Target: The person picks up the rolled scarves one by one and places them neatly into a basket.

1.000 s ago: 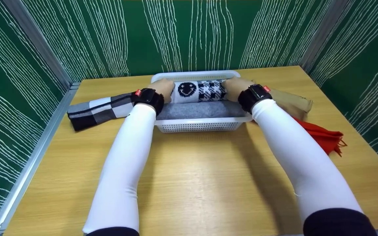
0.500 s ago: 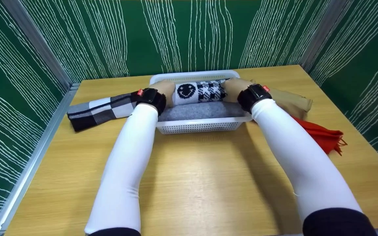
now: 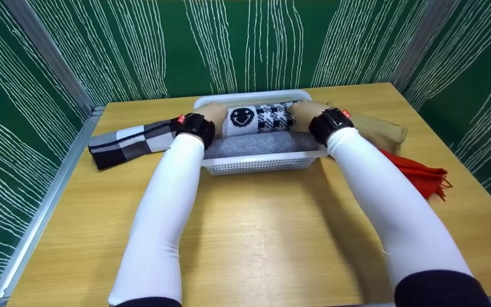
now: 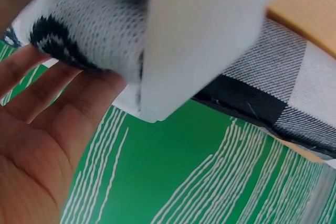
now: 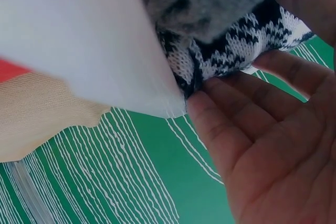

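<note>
A folded black-and-white knit scarf (image 3: 267, 117) with a smiley and a houndstooth pattern lies in the back part of a white plastic basket (image 3: 258, 164). My left hand (image 3: 214, 115) grips its left end, fingers along the far side and thumb opposite, as the left wrist view shows. At the other end my right hand (image 3: 305, 113) holds the scarf the same way; in the right wrist view its fingertips (image 5: 202, 100) press the knit near the basket's end wall. In front of it in the basket lies a rolled grey cloth (image 3: 262, 144).
A folded checked scarf (image 3: 134, 143) in black, grey and white lies left of the basket. To the right are a folded tan cloth (image 3: 384, 131) and a red fringed scarf (image 3: 420, 172). Green panels with white lines (image 3: 262, 47) enclose the wooden table (image 3: 254, 238).
My left wrist has shifted very slightly to the right. Both hands keep hold of the knit scarf in the basket throughout.
</note>
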`<state>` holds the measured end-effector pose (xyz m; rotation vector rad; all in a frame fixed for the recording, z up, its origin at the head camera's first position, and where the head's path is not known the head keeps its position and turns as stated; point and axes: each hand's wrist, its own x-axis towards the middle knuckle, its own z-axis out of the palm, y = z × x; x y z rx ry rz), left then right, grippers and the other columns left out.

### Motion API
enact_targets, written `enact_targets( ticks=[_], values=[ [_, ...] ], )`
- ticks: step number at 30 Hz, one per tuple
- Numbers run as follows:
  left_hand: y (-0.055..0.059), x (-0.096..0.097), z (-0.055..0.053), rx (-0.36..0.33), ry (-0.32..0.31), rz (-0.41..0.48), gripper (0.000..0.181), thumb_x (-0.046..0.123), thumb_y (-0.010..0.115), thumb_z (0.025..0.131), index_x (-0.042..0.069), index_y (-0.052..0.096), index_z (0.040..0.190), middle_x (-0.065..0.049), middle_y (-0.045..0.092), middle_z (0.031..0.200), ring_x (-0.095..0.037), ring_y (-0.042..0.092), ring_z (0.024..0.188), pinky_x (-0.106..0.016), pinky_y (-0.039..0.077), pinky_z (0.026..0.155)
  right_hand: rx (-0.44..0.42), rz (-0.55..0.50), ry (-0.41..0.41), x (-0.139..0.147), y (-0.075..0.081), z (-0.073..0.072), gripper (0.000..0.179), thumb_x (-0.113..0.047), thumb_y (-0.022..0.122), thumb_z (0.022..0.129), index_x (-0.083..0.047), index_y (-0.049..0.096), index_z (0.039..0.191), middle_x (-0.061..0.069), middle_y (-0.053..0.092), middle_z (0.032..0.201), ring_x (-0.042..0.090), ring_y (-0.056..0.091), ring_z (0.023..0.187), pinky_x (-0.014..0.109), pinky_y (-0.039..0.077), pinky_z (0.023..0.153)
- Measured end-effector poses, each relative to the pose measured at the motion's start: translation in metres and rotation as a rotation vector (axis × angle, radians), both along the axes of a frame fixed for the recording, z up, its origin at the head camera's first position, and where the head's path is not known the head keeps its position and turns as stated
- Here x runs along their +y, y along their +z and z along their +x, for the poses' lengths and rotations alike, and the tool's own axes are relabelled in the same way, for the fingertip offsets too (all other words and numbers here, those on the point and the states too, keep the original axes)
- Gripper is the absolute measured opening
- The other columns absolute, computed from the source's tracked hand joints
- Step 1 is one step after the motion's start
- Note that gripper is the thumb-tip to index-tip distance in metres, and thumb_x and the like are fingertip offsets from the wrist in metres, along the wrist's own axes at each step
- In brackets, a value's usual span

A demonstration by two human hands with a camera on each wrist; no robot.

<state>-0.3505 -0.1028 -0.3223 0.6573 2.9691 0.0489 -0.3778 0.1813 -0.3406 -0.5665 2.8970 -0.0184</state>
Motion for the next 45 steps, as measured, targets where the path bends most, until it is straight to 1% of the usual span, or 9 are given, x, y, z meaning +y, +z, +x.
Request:
enact_targets(
  ticks=[5, 10, 15, 18, 24, 27, 30, 37, 45],
  values=[
    [-0.003, -0.001, -0.003, 0.057, -0.007, -0.008, 0.024, -0.012, 0.058, 0.092, -0.009, 0.073, 0.110, -0.027, 0.076, 0.124, -0.042, 0.073, 0.118, -0.053, 0.058, 0.105, 0.038, 0.001, 0.019, 0.001, 0.000, 0.001, 0.052, -0.020, 0.069, 0.097, 0.002, 0.063, 0.143, 0.036, 0.067, 0.139, 0.057, 0.065, 0.129, 0.082, 0.046, 0.108],
    [-0.007, -0.003, -0.004, 0.101, 0.010, -0.005, 0.025, -0.011, 0.058, 0.093, -0.006, 0.075, 0.110, -0.025, 0.077, 0.124, -0.043, 0.074, 0.118, -0.057, 0.061, 0.101, 0.063, -0.014, 0.057, 0.000, 0.003, 0.007, 0.047, -0.017, 0.071, 0.096, 0.004, 0.066, 0.138, 0.034, 0.071, 0.133, 0.054, 0.068, 0.124, 0.073, 0.053, 0.107],
    [-0.010, -0.007, -0.011, 0.090, 0.008, -0.018, 0.021, -0.008, 0.063, 0.092, -0.002, 0.075, 0.107, -0.022, 0.077, 0.122, -0.041, 0.074, 0.115, -0.057, 0.060, 0.100, 0.055, -0.031, 0.060, 0.000, 0.008, 0.011, 0.048, -0.015, 0.070, 0.099, 0.001, 0.064, 0.145, 0.033, 0.068, 0.140, 0.055, 0.065, 0.130, 0.076, 0.049, 0.110],
    [-0.010, -0.011, -0.015, 0.078, -0.007, -0.011, 0.017, -0.007, 0.067, 0.090, -0.001, 0.074, 0.104, -0.020, 0.078, 0.119, -0.039, 0.073, 0.114, -0.055, 0.059, 0.101, 0.054, -0.040, 0.064, 0.002, 0.010, 0.014, 0.048, -0.011, 0.067, 0.101, -0.002, 0.063, 0.148, 0.032, 0.066, 0.144, 0.054, 0.064, 0.132, 0.072, 0.049, 0.112],
    [-0.007, -0.020, -0.013, 0.075, -0.023, 0.019, 0.012, -0.001, 0.072, 0.091, 0.002, 0.071, 0.103, -0.018, 0.076, 0.117, -0.035, 0.071, 0.112, -0.053, 0.058, 0.098, 0.049, -0.068, 0.062, 0.004, 0.019, 0.023, 0.046, -0.010, 0.068, 0.102, -0.004, 0.064, 0.147, 0.029, 0.068, 0.140, 0.049, 0.067, 0.127, 0.068, 0.055, 0.107],
    [-0.007, -0.026, -0.013, 0.067, -0.009, 0.043, 0.014, 0.003, 0.071, 0.092, 0.003, 0.072, 0.106, -0.015, 0.074, 0.116, -0.031, 0.069, 0.108, -0.052, 0.059, 0.094, 0.052, -0.068, 0.061, 0.007, 0.022, 0.027, 0.046, -0.013, 0.068, 0.104, -0.005, 0.062, 0.149, 0.029, 0.067, 0.142, 0.050, 0.066, 0.129, 0.069, 0.053, 0.110],
    [-0.006, -0.032, -0.014, 0.068, 0.000, 0.062, 0.021, 0.007, 0.071, 0.094, 0.004, 0.073, 0.115, -0.015, 0.073, 0.120, -0.031, 0.068, 0.108, -0.053, 0.058, 0.094, 0.053, -0.077, 0.050, 0.010, 0.023, 0.028, 0.055, -0.020, 0.073, 0.102, -0.007, 0.059, 0.153, 0.030, 0.063, 0.147, 0.052, 0.062, 0.134, 0.071, 0.049, 0.113],
    [-0.002, -0.041, -0.010, 0.086, -0.017, 0.072, 0.046, 0.017, 0.078, 0.095, 0.003, 0.070, 0.138, -0.019, 0.069, 0.137, -0.036, 0.066, 0.126, -0.055, 0.056, 0.107, 0.112, -0.093, 0.097, 0.016, 0.022, 0.029, 0.056, -0.025, 0.080, 0.098, -0.004, 0.063, 0.146, 0.030, 0.067, 0.141, 0.052, 0.065, 0.129, 0.070, 0.051, 0.110],
    [0.000, -0.040, 0.000, 0.136, -0.051, 0.084, 0.054, 0.022, 0.080, 0.095, 0.002, 0.067, 0.143, -0.019, 0.068, 0.139, -0.038, 0.065, 0.129, -0.055, 0.055, 0.111, 0.160, -0.076, 0.123, 0.013, 0.024, 0.033, 0.065, -0.021, 0.078, 0.098, -0.007, 0.055, 0.157, 0.031, 0.059, 0.152, 0.054, 0.064, 0.130, 0.071, 0.052, 0.108]
  ],
)
